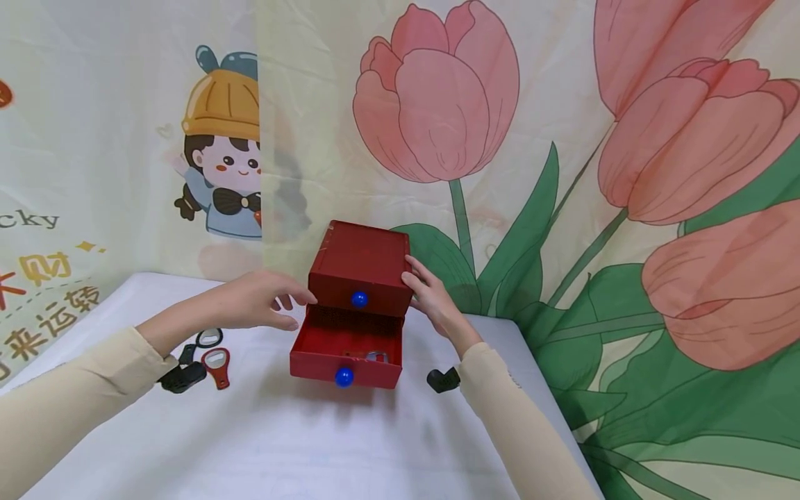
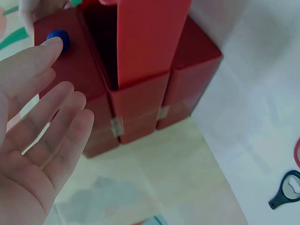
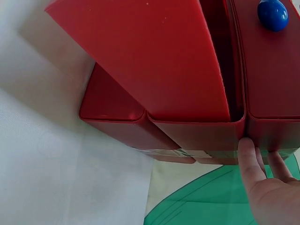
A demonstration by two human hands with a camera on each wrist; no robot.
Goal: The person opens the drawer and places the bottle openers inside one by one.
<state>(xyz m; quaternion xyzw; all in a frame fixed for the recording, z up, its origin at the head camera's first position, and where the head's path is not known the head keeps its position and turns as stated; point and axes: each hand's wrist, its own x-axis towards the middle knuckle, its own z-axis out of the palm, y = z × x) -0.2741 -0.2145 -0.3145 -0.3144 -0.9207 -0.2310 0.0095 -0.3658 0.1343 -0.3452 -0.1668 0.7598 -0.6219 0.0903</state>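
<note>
Nearest the camera, the two cream-sleeved forearms reach in over the white cloth-covered table point(image 1: 281, 444). Just beyond the left sleeve lies a small cluster on the cloth: a flat red bottle opener with a metal mouth point(image 1: 217, 364), a black-rimmed bottle opener point(image 1: 208, 338) behind it, and a dark black object point(image 1: 181, 378) beside them that is hard to identify from here. A small black angled piece point(image 1: 443, 379) lies by the right sleeve.

In the middle of the table stands the small red two-drawer box point(image 1: 361, 267). Its lower drawer with a round blue knob point(image 1: 345, 354) is pulled out toward the person, and something metallic, possibly another opener, lies inside near the front wall; the head view is too small to be sure. The upper drawer with its own blue knob point(image 1: 359, 299) sits pushed in.

The left hand point(image 1: 259, 300) is relaxed and holds nothing, its fingers straight and slightly spread, hovering at the box's left front corner; in the left wrist view the fingertips point(image 2: 52, 43) come right up by the upper blue knob, though whether they touch it I cannot tell. The right hand point(image 1: 431, 295) lies flat against the box's right side with straight fingers point(image 3: 251, 161) pressed to the wall, gripping nothing.

Behind the table hangs a printed fabric backdrop with large pink tulips point(image 1: 437, 97) and a cartoon child in a yellow hat point(image 1: 225, 153).
</note>
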